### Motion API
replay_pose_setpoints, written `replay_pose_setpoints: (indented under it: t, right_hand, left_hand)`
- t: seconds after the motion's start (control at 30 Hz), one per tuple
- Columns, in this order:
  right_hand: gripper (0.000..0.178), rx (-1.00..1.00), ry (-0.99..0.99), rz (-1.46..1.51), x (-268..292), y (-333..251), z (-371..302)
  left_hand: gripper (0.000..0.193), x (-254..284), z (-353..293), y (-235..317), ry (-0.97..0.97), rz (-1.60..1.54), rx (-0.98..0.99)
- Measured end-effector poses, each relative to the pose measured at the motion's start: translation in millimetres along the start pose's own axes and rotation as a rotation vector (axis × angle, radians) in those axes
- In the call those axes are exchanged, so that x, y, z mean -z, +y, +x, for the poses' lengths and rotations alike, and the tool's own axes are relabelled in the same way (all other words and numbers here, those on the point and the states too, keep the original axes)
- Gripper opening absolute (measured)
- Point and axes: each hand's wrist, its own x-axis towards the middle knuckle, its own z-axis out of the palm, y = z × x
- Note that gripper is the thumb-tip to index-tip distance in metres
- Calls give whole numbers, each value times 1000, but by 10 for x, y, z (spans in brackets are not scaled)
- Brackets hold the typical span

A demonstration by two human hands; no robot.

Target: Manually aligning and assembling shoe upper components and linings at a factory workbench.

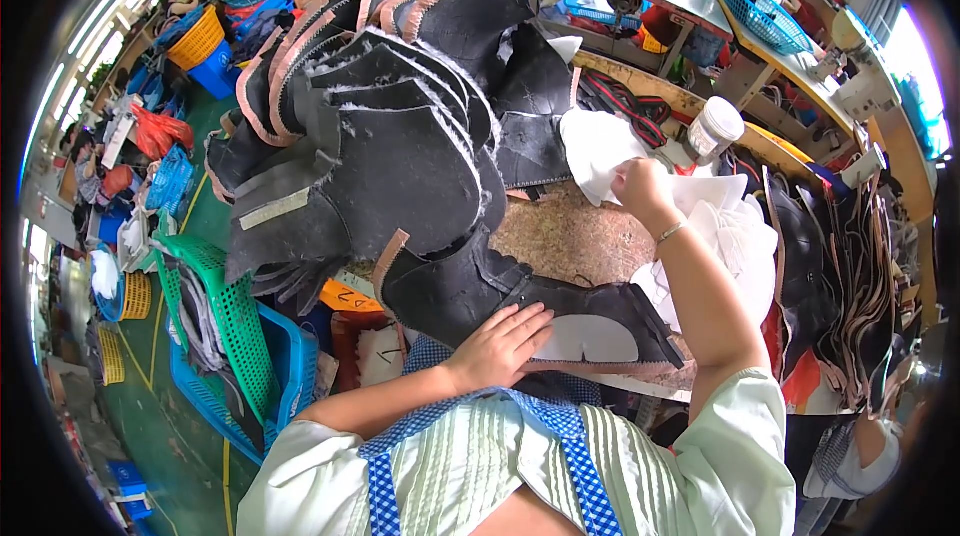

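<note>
Green floor (pixel 190 481) w/ yellow lines runs down the L side of the workshop; green basket (pixel 225 316) leans in a blue basket (pixel 300 356) near the table. Table top (pixel 570 236) is brown & speckled, mostly covered. Black piece (pixel 450 286) lies right in front of me at its near edge, approx. boot-shaped: wide at L, narrower toward R. Surface is dull, a bit creased, w/ a seam near the middle. Pinkish strip (pixel 390 261) edges the L end; a similar band shows along the bottom R. Pale patch (pixel 590 338), flat, approx. half-oval w/ a small slit at bottom ctr., sits on the R part.

My L hand (pixel 503 341) rests flat on the black piece, fingers nearly straight, tips at the patch's L end, gripping nothing. My R hand (pixel 640 186) reaches fwd., fingers curled in at the edge of a white sheet (pixel 600 151); can't tell if they've got hold of it. White pile (pixel 730 246) of thin rounded pcs lies by my R forearm, white tub (pixel 715 126) just beyond. Big black stack (pixel 400 176) w/ fuzzy pale edges fills the table's L.
</note>
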Motion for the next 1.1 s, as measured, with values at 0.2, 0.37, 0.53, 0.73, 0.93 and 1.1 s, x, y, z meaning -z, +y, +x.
replay_pose_setpoints:
  t: [0.2, 0.37, 0.53, 0.73, 0.93, 1.1]
  right_hand:
    - [17, -538, 841, 1284, 337, 956, -50]
    - [39, -184, 1017, 1194, 1510, 834, -704]
    - [34, -262, 1150, 1284, 1997, 1055, -1186]
    - [11, -186, 554, 527, 1711, -177, -2151]
    - [20, 143, 502, 596, 1174, -812, -2199]
    - [3, -385, 326, 1477, 940, -1068, -2205]
  left_hand:
    - [50, 77, 207, 44, 296, -268, 84]
    - [48, 217, 684, 303, 618, -154, 81]
    - [78, -508, 1263, 345, 215, -144, 61]
    - [86, 6, 879, 55, 156, -604, 131]
    - [69, 160, 136, -156, -72, -7, 97]
    - [85, 335, 134, 21, -23, -1101, 408]
